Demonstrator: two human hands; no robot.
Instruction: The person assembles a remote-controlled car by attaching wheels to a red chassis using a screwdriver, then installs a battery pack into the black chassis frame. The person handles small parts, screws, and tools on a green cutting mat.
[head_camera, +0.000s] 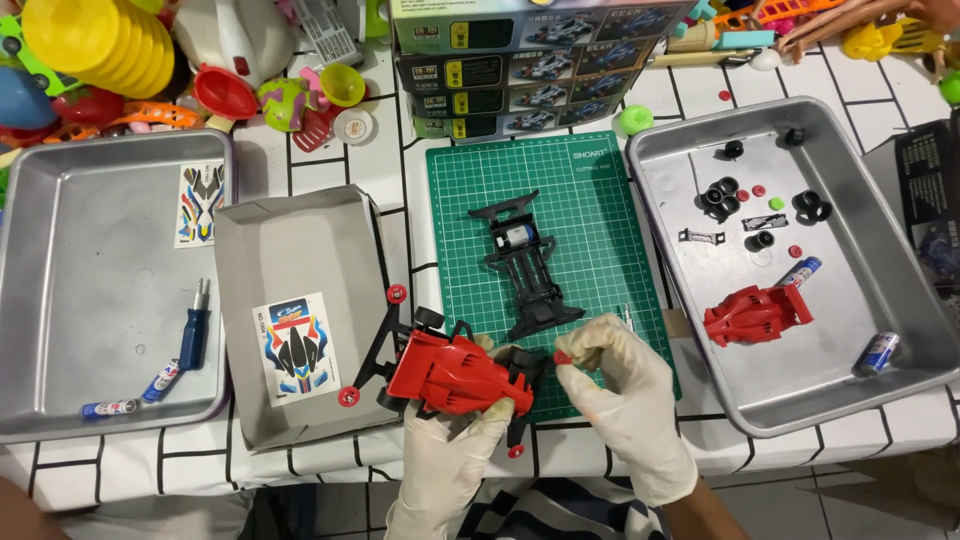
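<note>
Both my hands wear pale gloves near the front edge of the green cutting mat (600, 200). My left hand (455, 445) grips a red toy race car (450, 372) with a black frame and small red rollers. My right hand (625, 375) pinches a small red piece (563, 357) at the car's right end. A bare black car chassis (525, 265) with a small motor lies on the mat just above my hands.
A metal tray (900, 300) on the right holds a red car body (755, 313), black tyres (722, 195) and batteries. A left tray (60, 300) holds a blue screwdriver (195, 330). A grey box lid (300, 240) carries a sticker sheet. Stacked kit boxes (530, 60) and toys stand behind.
</note>
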